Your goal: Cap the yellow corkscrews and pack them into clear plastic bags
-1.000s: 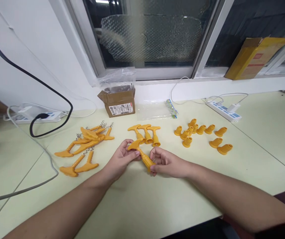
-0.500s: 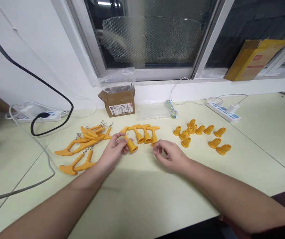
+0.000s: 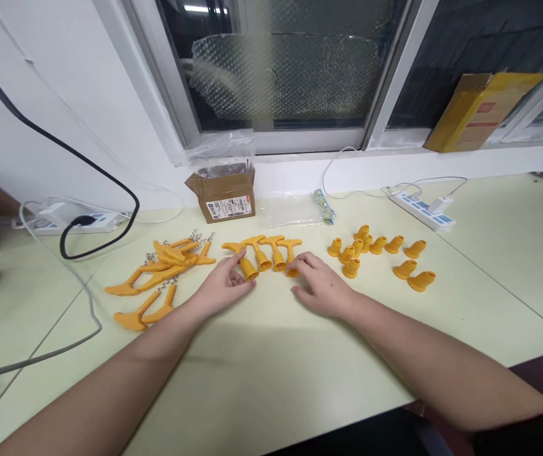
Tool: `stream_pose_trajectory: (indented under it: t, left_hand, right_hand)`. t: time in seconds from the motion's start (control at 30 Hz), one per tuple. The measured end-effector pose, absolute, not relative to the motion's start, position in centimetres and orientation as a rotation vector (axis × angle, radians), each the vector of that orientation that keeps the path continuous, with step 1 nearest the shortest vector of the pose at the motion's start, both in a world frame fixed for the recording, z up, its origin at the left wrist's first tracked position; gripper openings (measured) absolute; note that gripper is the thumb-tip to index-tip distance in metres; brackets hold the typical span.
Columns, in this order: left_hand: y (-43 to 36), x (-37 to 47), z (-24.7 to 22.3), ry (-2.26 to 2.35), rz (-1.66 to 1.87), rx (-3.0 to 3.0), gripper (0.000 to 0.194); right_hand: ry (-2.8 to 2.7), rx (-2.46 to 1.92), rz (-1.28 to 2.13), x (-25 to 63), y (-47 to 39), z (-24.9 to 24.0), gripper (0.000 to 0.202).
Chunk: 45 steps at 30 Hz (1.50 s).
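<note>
Several yellow corkscrews with T-shaped handles lie in a row on the table, cone-shaped sleeves fitted over their shafts. My left hand (image 3: 221, 282) is beside the leftmost corkscrew (image 3: 249, 268), fingers and thumb apart, fingertips at its sleeve. Over at the row's other end, my right hand (image 3: 321, 282) has its fingertips at the sleeve of the rightmost corkscrew (image 3: 291, 250), thumb held away. Between them lie two more, a corkscrew (image 3: 261, 253) and its neighbour (image 3: 278, 253). To the left is a pile of corkscrews (image 3: 167, 256) with bare metal spirals. Loose yellow sleeves (image 3: 351, 268) stand at right.
Behind the row are an open cardboard box (image 3: 226, 199) and a clear plastic bag (image 3: 290, 211). Power strips lie at the right (image 3: 426, 212) and left, with a black cable (image 3: 105, 171) looping down. A yellow carton (image 3: 485, 114) leans at the window.
The leftmost corkscrew, held in my left hand before, now lies in the row and the left fingers have spread. My right hand's fingers have reached forward to the rightmost sleeve, thumb and fingers parting.
</note>
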<state>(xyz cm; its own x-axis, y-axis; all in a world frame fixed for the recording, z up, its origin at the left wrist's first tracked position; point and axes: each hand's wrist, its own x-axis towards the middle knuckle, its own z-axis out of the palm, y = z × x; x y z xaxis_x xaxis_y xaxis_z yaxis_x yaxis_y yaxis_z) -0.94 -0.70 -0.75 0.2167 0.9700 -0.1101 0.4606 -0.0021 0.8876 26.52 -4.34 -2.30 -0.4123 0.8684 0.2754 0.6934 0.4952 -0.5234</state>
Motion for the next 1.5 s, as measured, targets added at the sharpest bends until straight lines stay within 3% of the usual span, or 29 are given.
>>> stream_pose_trajectory:
  t: [0.17,0.37,0.57,0.77,0.9,1.03,1.23,1.37,1.5]
  left_hand:
    - [-0.7,-0.9,-1.8,1.459,0.721,1.955,0.063]
    - [-0.5,-0.9,-2.6,1.525,0.680,2.134,0.063]
    - [0.7,-0.9,-2.9,1.435,0.626,2.267,0.050]
    - [0.8,-1.6,-2.4,1.407,0.608,2.389,0.053]
    - [0.2,-2.5,-1.1,1.753,0.652,2.555,0.045]
    - [0.3,-3.6,-0.5,2.135,0.383,2.520,0.047]
    - [1.3,-4.6,-0.7,2.212,0.033,2.470,0.043]
    - [2.1,-5.9,-1.0,2.212,0.041,2.473,0.046]
    - [2.3,-6.4,-1.4,2.170,0.208,2.522,0.041]
  right_hand:
    - [-2.234,-1.278,0.460,26.6,-4.3,-2.3,0.047]
    - [-2.243,-1.286,0.459,26.6,-4.3,-2.3,0.046]
    - [-2.255,-1.285,0.436,26.5,-4.4,-2.2,0.046]
    - [-2.309,-1.328,0.322,26.4,-4.6,-1.8,0.045]
    - [-2.258,-1.408,0.047,27.4,-4.9,0.2,0.035]
    - [-2.086,-1.658,-0.097,29.4,-5.2,2.7,0.019]
    - [-1.961,-2.107,0.024,32.5,-5.0,4.2,0.016]
    - [-1.961,-2.242,0.133,33.7,-4.1,4.1,0.008]
    - [-1.980,-2.237,0.256,34.2,-3.4,3.5,0.013]
